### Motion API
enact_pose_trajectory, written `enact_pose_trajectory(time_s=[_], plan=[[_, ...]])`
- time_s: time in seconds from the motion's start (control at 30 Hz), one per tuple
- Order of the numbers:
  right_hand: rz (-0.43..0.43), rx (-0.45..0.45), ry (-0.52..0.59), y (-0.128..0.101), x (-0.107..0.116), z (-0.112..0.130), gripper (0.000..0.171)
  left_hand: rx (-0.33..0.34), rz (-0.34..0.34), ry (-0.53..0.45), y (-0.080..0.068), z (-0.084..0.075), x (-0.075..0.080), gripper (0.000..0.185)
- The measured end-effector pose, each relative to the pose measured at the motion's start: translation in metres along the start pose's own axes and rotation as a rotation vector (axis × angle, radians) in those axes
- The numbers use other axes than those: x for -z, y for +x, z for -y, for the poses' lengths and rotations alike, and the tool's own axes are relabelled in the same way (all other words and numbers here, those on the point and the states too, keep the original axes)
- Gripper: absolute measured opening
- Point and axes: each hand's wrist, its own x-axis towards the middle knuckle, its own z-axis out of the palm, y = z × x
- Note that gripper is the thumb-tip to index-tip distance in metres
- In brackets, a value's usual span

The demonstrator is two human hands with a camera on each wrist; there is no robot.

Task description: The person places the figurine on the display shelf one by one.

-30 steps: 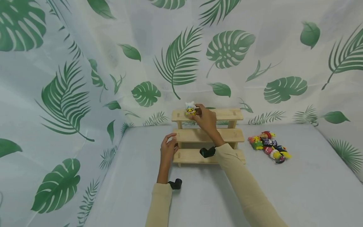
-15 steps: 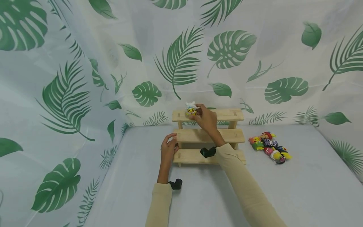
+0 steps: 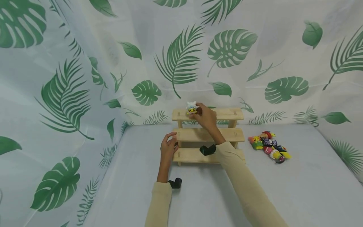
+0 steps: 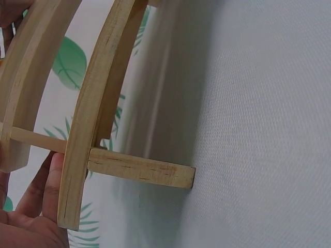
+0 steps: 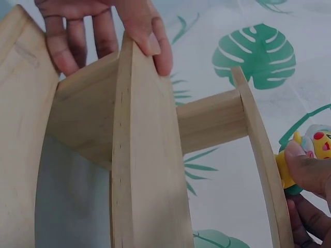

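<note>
Grey cloth tabletop (image 3: 198, 195), leaf-print curtain (image 3: 175, 60) at 12 o'clock; right hand (image 3: 205, 118) pinches figurine (image 3: 191, 108); left hand (image 3: 168, 148) curled on wooden shelf (image 3: 208, 135).

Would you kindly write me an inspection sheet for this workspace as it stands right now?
Surface: pale grey cloth-covered table.
Job's things: small yellow-and-white toy figure on the top step of a three-step wooden shelf.
Clutter: heap of colourful toy figures to the right of the shelf.
Hands: right hand pinches the figure; left hand holds the shelf's left end at the middle step.
Cables: nothing seen.
Surroundings: leaf-print white curtain behind and at both sides; black wrist cameras on both arms.
</note>
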Motion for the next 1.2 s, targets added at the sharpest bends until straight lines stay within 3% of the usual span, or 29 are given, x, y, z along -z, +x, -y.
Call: enact_pose_trajectory(time_s=[0.2, 0.33, 0.57, 0.87, 1.07, 1.2], plan=[[-0.039, 0.014, -0.034, 0.000, -0.005, 0.003, 0.057, -0.002, -0.018, -0.003, 0.012, 0.022, 0.000, 0.037], [-0.058, 0.005, -0.055, 0.000, -0.007, 0.006, 0.057, -0.014, -0.042, 0.001, 0.013, 0.024, -0.002, 0.035], [-0.069, -0.003, -0.080, 0.000, -0.009, 0.007, 0.058, -0.027, -0.065, 0.015, 0.012, 0.024, -0.003, 0.027], [-0.061, -0.017, -0.078, -0.001, -0.010, 0.007, 0.059, -0.016, -0.045, -0.002, 0.013, 0.025, -0.001, 0.033], [-0.059, -0.027, -0.081, 0.000, -0.009, 0.007, 0.058, -0.007, -0.010, -0.013, 0.007, 0.010, 0.000, 0.034], [-0.049, -0.039, -0.068, -0.003, -0.010, 0.005, 0.057, -0.015, -0.024, -0.013, 0.002, 0.006, -0.001, 0.032]])
